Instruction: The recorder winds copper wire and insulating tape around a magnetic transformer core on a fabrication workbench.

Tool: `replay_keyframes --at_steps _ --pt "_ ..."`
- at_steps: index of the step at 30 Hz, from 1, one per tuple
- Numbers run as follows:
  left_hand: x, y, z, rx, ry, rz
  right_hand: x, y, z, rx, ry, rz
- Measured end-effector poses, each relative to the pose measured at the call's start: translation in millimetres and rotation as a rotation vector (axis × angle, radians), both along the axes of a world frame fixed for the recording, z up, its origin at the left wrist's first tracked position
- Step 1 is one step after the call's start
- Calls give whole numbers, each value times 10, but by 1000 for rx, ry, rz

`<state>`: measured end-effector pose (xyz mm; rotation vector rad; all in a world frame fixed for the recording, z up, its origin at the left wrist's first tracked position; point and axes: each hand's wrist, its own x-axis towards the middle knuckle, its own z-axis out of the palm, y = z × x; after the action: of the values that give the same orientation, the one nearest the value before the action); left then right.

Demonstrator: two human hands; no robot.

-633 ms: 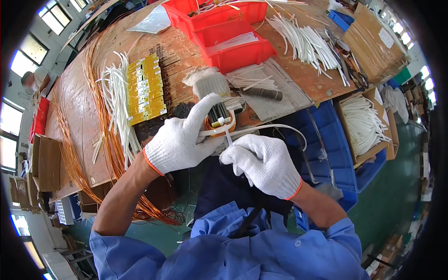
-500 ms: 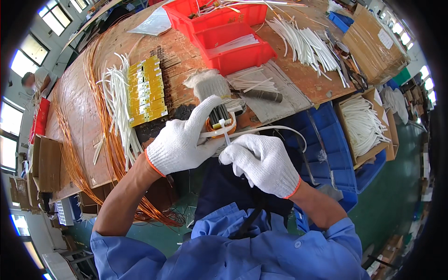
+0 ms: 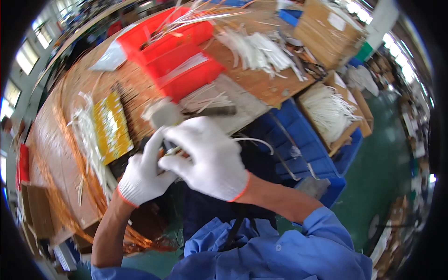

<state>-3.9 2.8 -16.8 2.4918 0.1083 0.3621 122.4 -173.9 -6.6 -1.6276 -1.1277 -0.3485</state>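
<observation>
White tubing [image 3: 254, 141]: thin looped strand, one end pinched between both gloved hands at table [image 3: 261, 86] edge. Left hand [image 3: 144, 175] and right hand [image 3: 207, 158] closed together, apparently around a small hidden part.

hands [image 3: 186, 165]: white knitted cloth gloves, matt, orange cuffs
worktop [image 3: 70, 116]: bare wood, rough, matt
bins [image 3: 182, 60]: red plastic, glossy
crate [image 3: 303, 144]: blue plastic, smooth
boxes [image 3: 326, 23]: brown cardboard, matt
sleeve [image 3: 298, 252]: blue cloth
</observation>
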Motion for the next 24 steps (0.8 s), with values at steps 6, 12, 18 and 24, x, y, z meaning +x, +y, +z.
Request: replay_keyframes --at_steps 6,12,18,24 --pt "-14 -11 36 1 30 -14 -285 -155 -166 147 143 213" --pt "1 -28 144 2 53 -47 -488 -270 -268 132 185 309" --pt "-37 170 -114 35 26 -81 -437 -136 19 218 704 456" --pt "52 7 180 -107 223 -29 -540 -270 186 261 1136 576"
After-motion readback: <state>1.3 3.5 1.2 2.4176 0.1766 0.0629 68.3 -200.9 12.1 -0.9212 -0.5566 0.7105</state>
